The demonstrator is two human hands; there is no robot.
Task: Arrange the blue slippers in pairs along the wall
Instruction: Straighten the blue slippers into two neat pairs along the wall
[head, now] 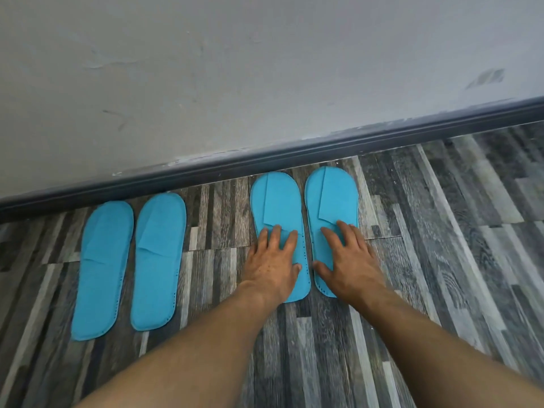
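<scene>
Two pairs of flat blue slippers lie on the floor with their toes toward the wall. The left pair, one slipper beside another, lies untouched. In the right pair, my left hand rests flat with fingers spread on the left slipper, and my right hand rests flat on the right slipper. Neither hand grips; both press on the heel halves, which they partly hide.
A dark grey skirting board runs along the base of the pale wall, just beyond the slipper toes. The floor is grey wood-pattern planks, stretching bare to the right of the slippers.
</scene>
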